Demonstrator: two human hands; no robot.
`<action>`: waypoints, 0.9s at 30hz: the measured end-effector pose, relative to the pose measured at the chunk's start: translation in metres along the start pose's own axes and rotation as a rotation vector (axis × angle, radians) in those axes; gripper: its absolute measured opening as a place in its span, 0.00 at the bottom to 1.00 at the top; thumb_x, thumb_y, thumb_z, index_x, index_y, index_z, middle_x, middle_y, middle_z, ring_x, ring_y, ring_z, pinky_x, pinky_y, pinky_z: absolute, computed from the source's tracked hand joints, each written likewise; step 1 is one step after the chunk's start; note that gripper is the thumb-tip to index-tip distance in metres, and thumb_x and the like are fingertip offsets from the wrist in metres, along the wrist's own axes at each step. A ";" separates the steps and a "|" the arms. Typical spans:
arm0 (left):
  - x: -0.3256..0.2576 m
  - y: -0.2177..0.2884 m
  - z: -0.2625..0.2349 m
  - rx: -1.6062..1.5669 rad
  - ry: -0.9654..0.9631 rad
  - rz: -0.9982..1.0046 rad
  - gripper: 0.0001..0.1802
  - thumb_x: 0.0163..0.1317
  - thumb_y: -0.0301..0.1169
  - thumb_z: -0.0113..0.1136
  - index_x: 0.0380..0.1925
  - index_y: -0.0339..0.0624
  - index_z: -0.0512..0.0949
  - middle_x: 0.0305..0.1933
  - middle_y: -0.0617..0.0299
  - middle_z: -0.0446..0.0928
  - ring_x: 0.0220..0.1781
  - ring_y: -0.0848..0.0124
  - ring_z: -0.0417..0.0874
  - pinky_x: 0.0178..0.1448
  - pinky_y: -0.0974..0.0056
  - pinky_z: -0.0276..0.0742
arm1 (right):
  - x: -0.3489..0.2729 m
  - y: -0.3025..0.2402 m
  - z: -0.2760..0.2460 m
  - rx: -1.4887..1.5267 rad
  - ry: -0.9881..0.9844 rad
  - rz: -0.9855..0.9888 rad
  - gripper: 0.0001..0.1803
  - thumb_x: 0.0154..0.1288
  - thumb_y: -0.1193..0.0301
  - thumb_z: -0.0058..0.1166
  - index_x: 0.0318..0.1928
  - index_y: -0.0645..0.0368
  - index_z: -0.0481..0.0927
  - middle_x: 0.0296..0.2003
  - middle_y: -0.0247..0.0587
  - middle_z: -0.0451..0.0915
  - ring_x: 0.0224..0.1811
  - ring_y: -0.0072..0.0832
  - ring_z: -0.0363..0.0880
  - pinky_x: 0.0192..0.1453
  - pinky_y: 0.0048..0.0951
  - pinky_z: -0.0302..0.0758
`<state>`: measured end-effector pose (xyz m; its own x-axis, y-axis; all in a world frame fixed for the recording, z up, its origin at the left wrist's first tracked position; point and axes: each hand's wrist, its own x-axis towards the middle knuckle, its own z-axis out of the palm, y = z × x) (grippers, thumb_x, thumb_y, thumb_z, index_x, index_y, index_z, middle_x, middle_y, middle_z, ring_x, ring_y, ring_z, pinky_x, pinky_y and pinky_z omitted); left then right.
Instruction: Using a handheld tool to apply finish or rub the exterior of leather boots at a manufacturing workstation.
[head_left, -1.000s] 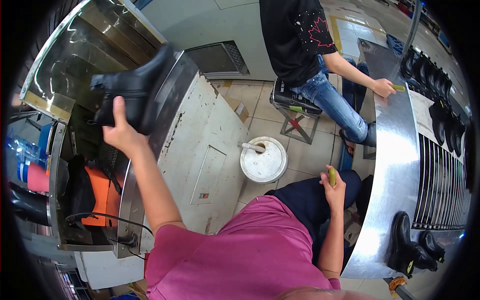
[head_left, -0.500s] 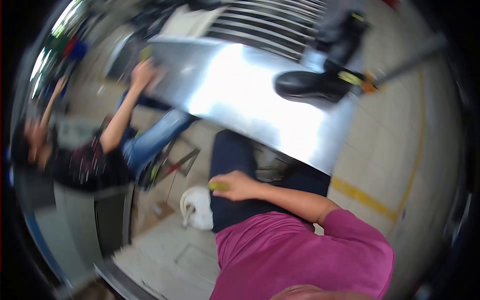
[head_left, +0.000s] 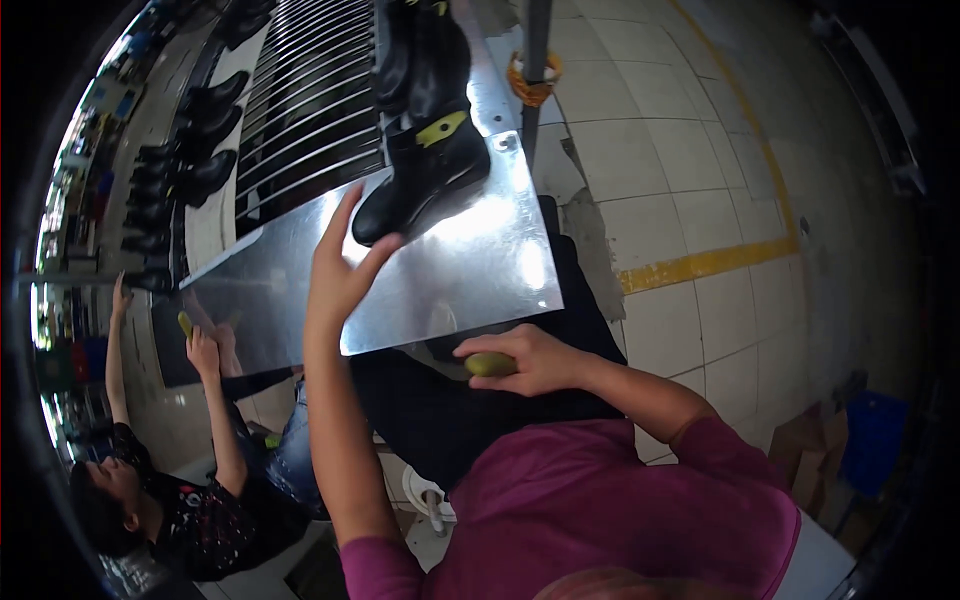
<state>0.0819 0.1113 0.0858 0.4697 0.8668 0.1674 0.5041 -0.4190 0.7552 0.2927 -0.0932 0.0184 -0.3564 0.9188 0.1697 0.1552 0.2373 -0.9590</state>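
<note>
My left hand (head_left: 340, 275) reaches over the shiny metal table (head_left: 470, 285), thumb and fingers spread around the toe of a black boot (head_left: 435, 180). The hand looks open; I cannot tell whether it touches the leather. The boot lies with its toe toward me and shows a yellow patch at its ankle. Above my lap, at the table's near edge, my right hand (head_left: 540, 358) is closed around a smooth olive-green oval thing (head_left: 490, 364), its exact kind unclear. More black boots (head_left: 425, 50) are just beyond the first one.
A rack of metal bars (head_left: 310, 95) extends behind the table, with rows of black boots (head_left: 205, 180) farther left. At the left a co-worker (head_left: 175, 500) holds a similar green thing (head_left: 185, 323). An upright post (head_left: 536, 60) wrapped in orange stands beyond the table's right corner.
The view has swung, bringing the boots nearer the middle. My left hand has come into view, extended to the boot. My right hand still grips the green oval thing.
</note>
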 end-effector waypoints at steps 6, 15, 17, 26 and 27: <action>0.095 -0.011 0.058 0.043 -0.048 -0.141 0.36 0.48 0.47 0.83 0.54 0.40 0.84 0.51 0.49 0.88 0.53 0.58 0.90 0.59 0.57 0.81 | -0.079 -0.006 -0.013 0.274 0.361 0.467 0.23 0.74 0.69 0.62 0.67 0.51 0.77 0.31 0.35 0.82 0.34 0.22 0.84 0.40 0.26 0.80; -0.042 -0.023 0.078 -0.796 0.573 -0.559 0.20 0.69 0.40 0.69 0.40 0.27 0.86 0.36 0.60 0.86 0.36 0.75 0.84 0.43 0.69 0.79 | -0.044 -0.007 -0.043 0.527 0.497 0.433 0.27 0.79 0.70 0.52 0.73 0.64 0.67 0.23 0.29 0.69 0.23 0.20 0.74 0.32 0.24 0.75; -0.058 -0.019 0.084 -0.901 0.743 -0.542 0.21 0.75 0.41 0.62 0.40 0.29 0.84 0.38 0.59 0.85 0.36 0.74 0.83 0.43 0.69 0.78 | -0.012 -0.006 -0.051 0.553 0.509 0.389 0.27 0.80 0.70 0.52 0.73 0.64 0.67 0.23 0.29 0.69 0.23 0.20 0.74 0.32 0.25 0.74; -0.073 -0.066 0.103 -0.755 0.903 -0.388 0.27 0.79 0.45 0.54 0.31 0.29 0.82 0.30 0.62 0.81 0.32 0.75 0.77 0.38 0.65 0.73 | 0.188 0.007 -0.048 0.727 0.728 0.116 0.22 0.79 0.55 0.57 0.57 0.61 0.73 0.22 0.30 0.65 0.22 0.22 0.69 0.28 0.28 0.71; -0.074 -0.067 0.104 -0.752 0.892 -0.385 0.26 0.79 0.45 0.54 0.31 0.30 0.82 0.30 0.63 0.81 0.32 0.75 0.77 0.38 0.65 0.73 | 0.204 0.013 -0.045 0.753 0.798 0.135 0.21 0.78 0.54 0.58 0.53 0.60 0.74 0.22 0.30 0.65 0.21 0.21 0.68 0.27 0.27 0.70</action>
<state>0.0884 0.0468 -0.0425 -0.4266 0.9044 0.0043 -0.1818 -0.0904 0.9792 0.2639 0.1117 0.0505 0.3598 0.9266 -0.1094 -0.5493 0.1156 -0.8276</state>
